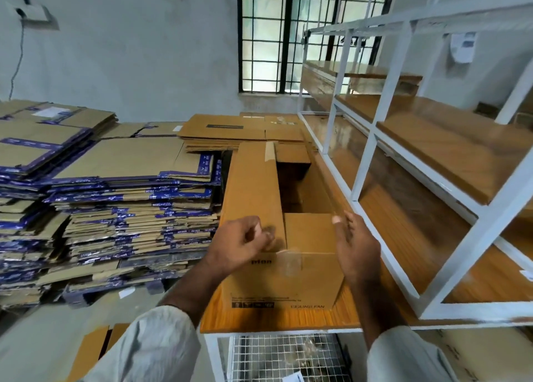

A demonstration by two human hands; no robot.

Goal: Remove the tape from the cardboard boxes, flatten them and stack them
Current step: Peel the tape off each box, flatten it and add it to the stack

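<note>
Long brown cardboard carton (268, 208) lay at frame centre on the orange wooden shelf (403, 237), top partly open. Left hand (245, 242) curled at the near flap, possibly pinching tape; blurred. Right hand (356, 243) loosely open, holding nothing. Light, stiff board; best gripped at flap edges.

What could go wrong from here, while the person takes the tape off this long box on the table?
1. The long box stands close to the near edge of the table; a hard pull on the clear tape might drag it off.
2. The left hand seems to pinch at the tape by the flap seam; the tape may tear and leave pieces.
3. The white shelf frame is close beside the right hand, so flattening could knock it.
</note>
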